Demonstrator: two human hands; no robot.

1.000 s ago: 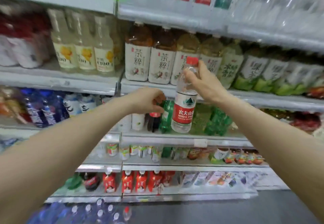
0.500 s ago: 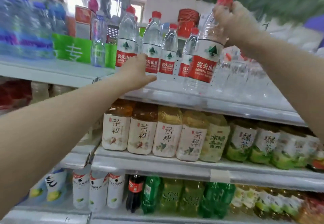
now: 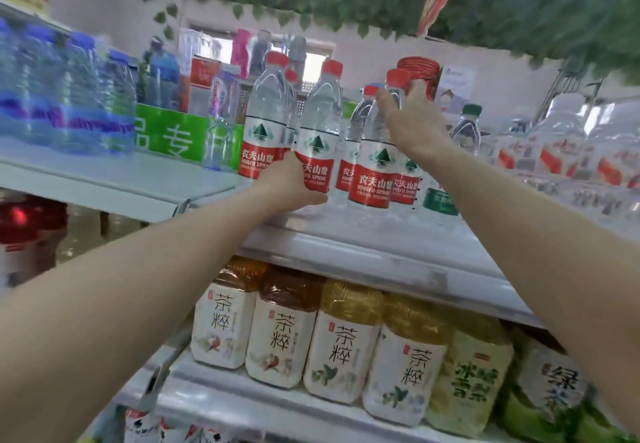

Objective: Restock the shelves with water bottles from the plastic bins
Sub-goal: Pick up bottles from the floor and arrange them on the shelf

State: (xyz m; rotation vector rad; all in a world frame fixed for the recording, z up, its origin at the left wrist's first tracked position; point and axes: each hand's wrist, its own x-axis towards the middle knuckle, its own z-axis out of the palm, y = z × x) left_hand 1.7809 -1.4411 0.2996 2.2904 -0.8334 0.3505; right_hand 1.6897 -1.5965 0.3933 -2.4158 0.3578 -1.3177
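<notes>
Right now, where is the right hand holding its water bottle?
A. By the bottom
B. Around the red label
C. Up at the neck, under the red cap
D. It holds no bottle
C: the right hand grips the water bottle up at its neck, just below the red cap, well above the red label.

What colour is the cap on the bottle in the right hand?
Red, on the bottle gripped by the right hand; head view.
</notes>
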